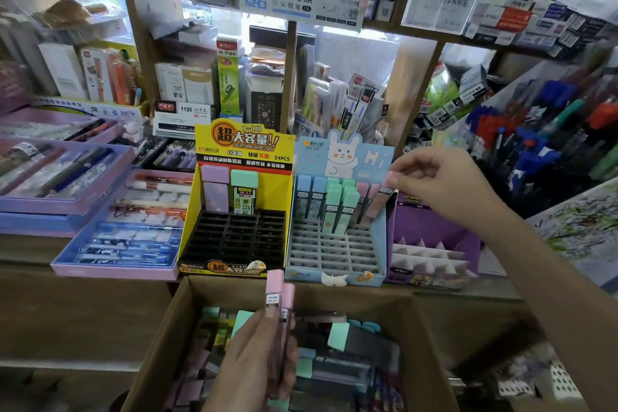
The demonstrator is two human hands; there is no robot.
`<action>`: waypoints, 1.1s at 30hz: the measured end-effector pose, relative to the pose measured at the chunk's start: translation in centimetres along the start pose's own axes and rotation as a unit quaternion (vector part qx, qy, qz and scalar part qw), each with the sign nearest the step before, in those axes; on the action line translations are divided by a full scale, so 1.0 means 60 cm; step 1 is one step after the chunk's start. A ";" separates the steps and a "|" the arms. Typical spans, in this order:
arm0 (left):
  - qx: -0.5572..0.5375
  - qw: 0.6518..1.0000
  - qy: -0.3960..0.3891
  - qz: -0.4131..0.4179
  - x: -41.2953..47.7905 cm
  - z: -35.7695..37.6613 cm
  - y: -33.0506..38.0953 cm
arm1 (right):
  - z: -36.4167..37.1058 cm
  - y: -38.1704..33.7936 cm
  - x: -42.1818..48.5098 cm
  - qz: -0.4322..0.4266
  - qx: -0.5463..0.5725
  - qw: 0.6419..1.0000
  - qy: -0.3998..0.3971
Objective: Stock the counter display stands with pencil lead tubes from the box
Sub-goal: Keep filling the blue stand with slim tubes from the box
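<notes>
Far left on the counter, the yellow display stand (192, 211) shows a mostly bare black grid, with just a lilac-capped tube (215, 192) and a mint-capped tube (244, 192) upright in its back row. Down front, the left hand (257, 361) grips two pink-capped lead tubes (275, 291), slim and clear-bodied with small labels, held upright above the open cardboard box (157, 344). That box is heaped with more tubes in mint, pink and blue caps. Next along is the pale blue bunny stand (301, 273), its back rows filled with blue, mint and pink tubes and its front slots open. At its back right corner the right hand (444, 184) pinches a pink tube (379, 201) by the cap, tilted, lower end at the grid; whether it is seated, can't tell. Hands well apart. Just beside it on the right stands a purple stand (468, 244) with white dividers
</notes>
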State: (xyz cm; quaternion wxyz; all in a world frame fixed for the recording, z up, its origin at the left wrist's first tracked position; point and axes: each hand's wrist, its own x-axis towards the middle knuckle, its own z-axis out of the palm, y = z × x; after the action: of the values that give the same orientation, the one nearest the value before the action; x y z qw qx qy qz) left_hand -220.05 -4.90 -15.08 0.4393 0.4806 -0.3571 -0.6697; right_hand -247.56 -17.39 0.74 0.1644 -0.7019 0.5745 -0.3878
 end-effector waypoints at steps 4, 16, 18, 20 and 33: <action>-0.005 1.000 0.005 -0.002 -0.003 0.002 0.006 | 0.005 0.013 0.020 0.002 -0.047 0.999 -0.019; -0.005 0.999 0.025 -0.023 -0.006 0.006 0.014 | 0.021 0.026 0.032 -0.023 -0.172 0.982 -0.072; -0.005 0.999 0.023 -0.026 -0.006 0.006 0.014 | 0.023 0.024 0.034 -0.019 -0.166 0.983 -0.080; -0.004 0.999 0.022 -0.030 -0.005 0.007 0.015 | 0.028 0.021 0.036 -0.017 -0.157 0.984 -0.084; -0.005 0.999 0.016 -0.044 0.001 0.002 0.011 | 0.072 0.018 0.035 0.015 -0.162 0.986 -0.039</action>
State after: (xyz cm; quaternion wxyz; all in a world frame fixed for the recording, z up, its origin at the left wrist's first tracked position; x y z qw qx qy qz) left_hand -220.02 -5.22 -14.46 0.4174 0.5040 -0.3251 -0.6826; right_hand -245.05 -20.57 -2.04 0.0763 -0.7253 0.6331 -0.2596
